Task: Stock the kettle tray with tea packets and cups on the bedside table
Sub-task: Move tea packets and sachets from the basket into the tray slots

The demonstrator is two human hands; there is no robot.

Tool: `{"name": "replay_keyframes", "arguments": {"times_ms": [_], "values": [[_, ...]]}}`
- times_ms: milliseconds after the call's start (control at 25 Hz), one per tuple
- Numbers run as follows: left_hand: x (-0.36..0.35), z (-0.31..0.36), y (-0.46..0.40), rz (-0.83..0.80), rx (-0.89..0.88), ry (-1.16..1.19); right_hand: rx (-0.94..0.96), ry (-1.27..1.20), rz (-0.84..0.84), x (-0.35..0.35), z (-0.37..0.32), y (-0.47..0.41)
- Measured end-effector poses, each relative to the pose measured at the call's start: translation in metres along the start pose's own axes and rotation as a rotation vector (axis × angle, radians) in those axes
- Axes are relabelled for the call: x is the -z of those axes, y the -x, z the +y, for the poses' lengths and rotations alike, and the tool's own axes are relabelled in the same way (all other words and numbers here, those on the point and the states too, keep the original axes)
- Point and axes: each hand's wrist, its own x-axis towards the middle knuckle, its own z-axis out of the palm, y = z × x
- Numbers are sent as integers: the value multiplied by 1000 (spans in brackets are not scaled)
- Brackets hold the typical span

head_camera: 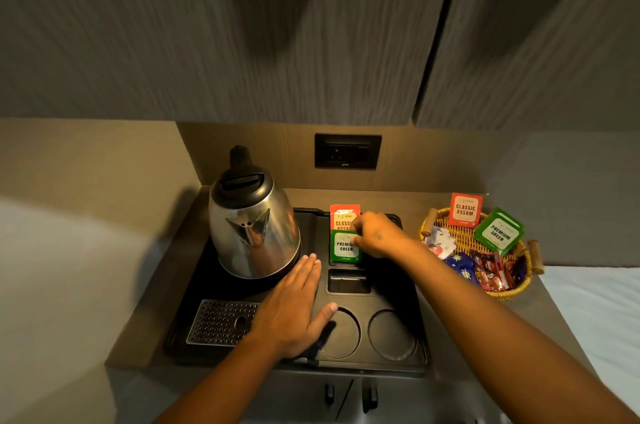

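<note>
A black kettle tray lies on the bedside table with a steel kettle at its back left. In a slot at the tray's back stand a red Classic Assam packet and, in front of it, a green Premium Green packet. My right hand pinches the green packet's right edge. My left hand rests flat on the tray, fingers spread, beside the kettle base. Two round cup recesses at the tray's front hold nothing. No cups are in view.
A wicker basket at the right holds more red and green tea packets and several sachets. A metal drip grille sits at the tray's front left. A wall socket is behind. An empty rectangular slot lies mid-tray.
</note>
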Motion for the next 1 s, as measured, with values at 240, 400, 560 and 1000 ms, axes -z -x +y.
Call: {"name": "replay_keyframes", "arguments": {"times_ms": [240, 400, 560, 1000], "values": [[-4, -2, -1, 13, 4, 0, -84, -74, 307, 22, 42, 11], [-6, -2, -1, 21, -3, -6, -336, 0, 461, 65, 127, 35], [-4, -1, -1, 5, -2, 2, -402, 82, 237, 48, 147, 41], [-4, -1, 0, 16, -2, -13, -204, -66, 477, 75, 126, 78]]}}
